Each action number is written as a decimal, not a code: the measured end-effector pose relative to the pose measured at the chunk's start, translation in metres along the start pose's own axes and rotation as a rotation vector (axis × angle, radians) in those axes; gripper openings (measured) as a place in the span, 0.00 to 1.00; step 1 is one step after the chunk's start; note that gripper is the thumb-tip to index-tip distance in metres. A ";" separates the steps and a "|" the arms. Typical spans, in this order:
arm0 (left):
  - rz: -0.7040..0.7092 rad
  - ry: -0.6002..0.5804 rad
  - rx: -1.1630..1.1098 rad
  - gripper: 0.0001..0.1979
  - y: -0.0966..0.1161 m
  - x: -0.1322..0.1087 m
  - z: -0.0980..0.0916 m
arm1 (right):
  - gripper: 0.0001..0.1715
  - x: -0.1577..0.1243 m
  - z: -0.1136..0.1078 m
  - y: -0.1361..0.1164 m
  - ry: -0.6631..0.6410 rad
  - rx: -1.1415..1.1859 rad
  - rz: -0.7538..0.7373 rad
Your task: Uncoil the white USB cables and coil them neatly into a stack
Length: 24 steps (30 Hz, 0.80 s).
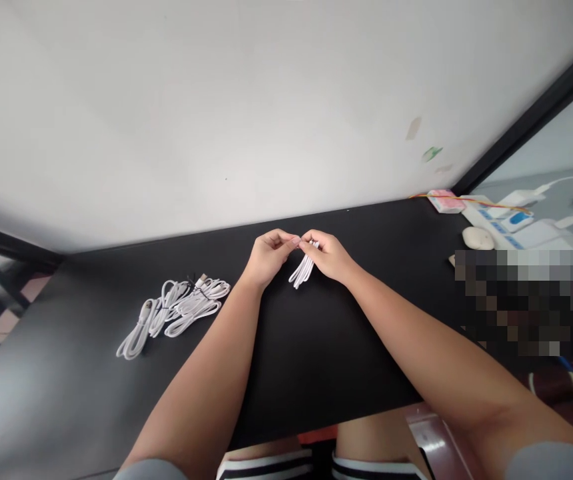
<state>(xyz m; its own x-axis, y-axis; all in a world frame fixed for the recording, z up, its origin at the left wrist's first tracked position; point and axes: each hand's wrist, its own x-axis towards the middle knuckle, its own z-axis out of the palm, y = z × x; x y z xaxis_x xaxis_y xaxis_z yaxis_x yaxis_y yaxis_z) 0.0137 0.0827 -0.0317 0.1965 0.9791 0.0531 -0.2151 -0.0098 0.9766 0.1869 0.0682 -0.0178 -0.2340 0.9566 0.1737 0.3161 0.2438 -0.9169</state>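
A coiled white cable hangs in a narrow looped bundle below the fingers of my right hand, which is closed round its upper part. My left hand meets the right at the fingertips, thumb and forefinger pinched together. Whatever sits in that pinch is too small to make out. To the left of my left forearm lie several bundled white cables on the black table, bound with thin dark ties. Metal plug ends show on some of them.
A white wall rises behind the table. At the right stand a white power strip with plugged-in chargers, a pink-and-white box and a white computer mouse. A blurred-out patch covers something nearer me there.
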 end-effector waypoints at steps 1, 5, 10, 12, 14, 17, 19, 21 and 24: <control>-0.003 -0.017 0.012 0.15 0.000 0.000 -0.001 | 0.14 0.001 0.000 0.002 0.007 0.024 0.005; -0.004 -0.093 0.089 0.15 0.004 -0.001 -0.004 | 0.13 0.005 -0.001 0.012 0.043 0.184 0.066; -0.033 -0.084 0.136 0.16 0.005 -0.001 -0.005 | 0.12 0.005 0.000 0.015 0.051 0.332 0.157; -0.041 -0.076 0.142 0.16 0.004 -0.001 -0.005 | 0.12 0.005 0.000 0.011 0.053 0.369 0.171; -0.038 -0.069 0.136 0.16 0.003 0.000 -0.005 | 0.14 0.005 0.000 0.007 0.063 0.426 0.191; -0.021 -0.046 0.087 0.16 0.002 0.001 -0.005 | 0.17 0.006 0.001 0.004 0.116 0.506 0.197; -0.018 -0.044 0.056 0.17 0.002 0.002 -0.004 | 0.17 0.007 0.002 0.004 0.162 0.536 0.189; -0.019 -0.050 0.045 0.16 0.003 0.002 -0.003 | 0.17 0.008 0.003 0.005 0.205 0.556 0.188; -0.023 -0.051 0.064 0.15 0.004 0.001 -0.001 | 0.18 0.010 0.005 0.006 0.250 0.564 0.190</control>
<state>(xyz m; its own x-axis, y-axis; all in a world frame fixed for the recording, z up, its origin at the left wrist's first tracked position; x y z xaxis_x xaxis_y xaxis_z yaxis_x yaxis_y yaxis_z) 0.0118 0.0841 -0.0278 0.2496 0.9676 0.0393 -0.1482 -0.0020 0.9890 0.1821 0.0782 -0.0232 0.0213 0.9998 0.0057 -0.2168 0.0102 -0.9762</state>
